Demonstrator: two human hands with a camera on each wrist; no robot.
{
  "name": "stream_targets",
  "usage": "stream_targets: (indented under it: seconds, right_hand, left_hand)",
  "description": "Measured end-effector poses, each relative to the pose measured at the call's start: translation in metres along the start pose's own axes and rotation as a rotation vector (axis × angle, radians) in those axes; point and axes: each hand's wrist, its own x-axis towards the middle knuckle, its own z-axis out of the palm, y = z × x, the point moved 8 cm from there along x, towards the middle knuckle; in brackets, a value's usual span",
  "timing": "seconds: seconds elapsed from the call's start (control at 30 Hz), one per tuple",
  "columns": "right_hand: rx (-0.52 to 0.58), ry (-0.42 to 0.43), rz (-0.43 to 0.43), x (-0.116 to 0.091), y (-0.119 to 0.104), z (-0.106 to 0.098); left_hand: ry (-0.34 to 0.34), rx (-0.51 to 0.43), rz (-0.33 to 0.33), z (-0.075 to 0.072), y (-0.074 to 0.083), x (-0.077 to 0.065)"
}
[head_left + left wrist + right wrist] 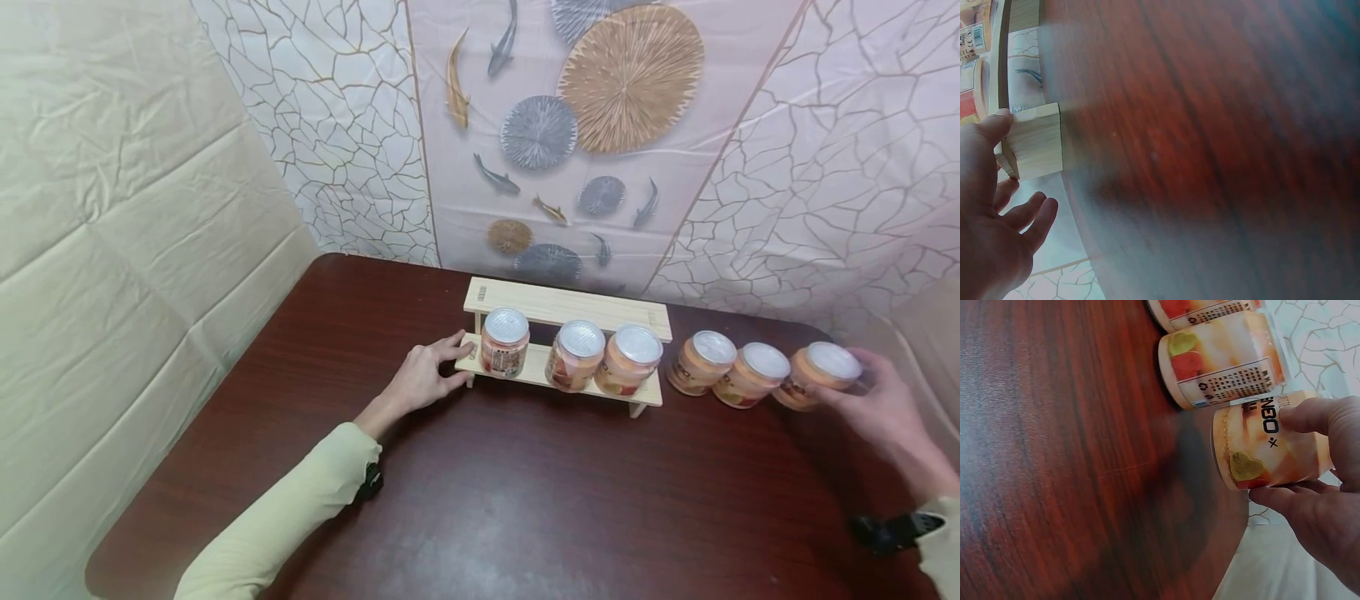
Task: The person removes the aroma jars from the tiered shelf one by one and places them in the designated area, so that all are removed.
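Note:
My left hand (416, 379) holds the left end of a two-step wooden rack (566, 302); in the left wrist view the thumb lies on its board edge (1001, 62) and the other fingers are partly spread. Three orange-labelled jars with silvery lids stand on the lower step: a left jar (504, 354), a middle jar (573, 362) and a right jar (628, 367). My right hand (885, 400) grips another such jar (1250, 440) between thumb and fingers. I cannot tell whether its base touches the table.
Two more jars, one near the rack (697, 367) and one beside it (750, 379), stand on the dark red-brown table (525, 492). A patterned cloth wall (360, 167) rises behind the table, and a beige cloth (150, 250) hangs at the left.

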Motion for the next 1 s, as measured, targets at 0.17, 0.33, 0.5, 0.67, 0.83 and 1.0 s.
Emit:
stream_targets:
  seconds: [0.17, 0.33, 0.5, 0.67, 0.83, 1.0]
  right_hand:
    - [-0.042, -0.001, 0.021, -0.003, 0.004, 0.005]
    - [-0.076, 0.027, 0.063, -0.008, 0.007, 0.008]
    - [-0.096, 0.024, 0.097, -0.008, 0.013, 0.012]
    - [-0.116, 0.008, 0.094, -0.008, 0.015, 0.013]
    - [-0.119, -0.005, 0.104, -0.010, 0.017, 0.015]
    - [-0.103, -0.009, 0.093, -0.010, 0.017, 0.015]
  left_hand:
    - [0.002, -0.005, 0.000, 0.001, 0.000, 0.001]
    - [0.002, -0.006, -0.005, 0.001, -0.001, 0.001]
    - [0.004, -0.006, 0.001, 0.002, -0.001, 0.001]
    - [0.007, 0.004, 0.000, 0.001, 0.000, 0.000]
    - [0.004, 0.000, -0.006, 0.001, -0.001, 0.001]
    - [0.005, 0.006, 0.000, 0.001, -0.001, 0.000]
